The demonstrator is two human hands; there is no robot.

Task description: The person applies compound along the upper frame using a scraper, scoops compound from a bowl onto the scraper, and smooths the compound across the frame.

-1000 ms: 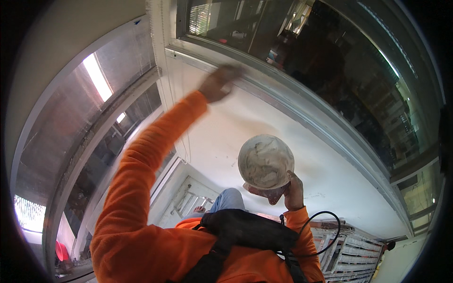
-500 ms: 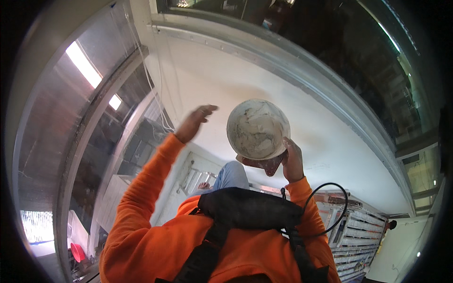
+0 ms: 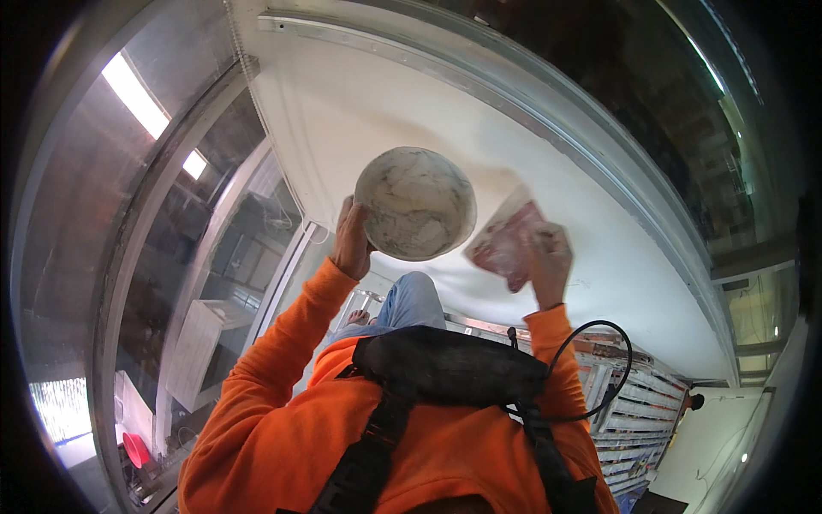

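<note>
My left hand (image 3: pixel 351 242) grips the left rim of a round bowl (image 3: pixel 415 203), thumb over the edge. Whitish, greyish paste coats the inside of this bowl, which is tipped so that I look into it. Just right of it, my right hand (image 3: pixel 550 257) is closed on a flat reddish spreader (image 3: pixel 503 244) with a wide, pale edge. Motion blurs the spreader, and it stands apart from the bowl. Both hands are raised in front of a white wall panel (image 3: pixel 342 94).
A metal frame rail (image 3: pixel 548 128) borders the panel, with dark glass beyond. Framed panes stand on the left, above a red basin (image 3: pixel 135 450). Below my knee (image 3: pixel 415 300) part of a ladder (image 3: pixel 366 300) shows. White slatted racking (image 3: pixel 642 411) stands at lower right.
My left hand, empty before, has taken hold of the bowl, which has moved left and up. My right hand has let go of the bowl and drawn the spreader out to the right.
</note>
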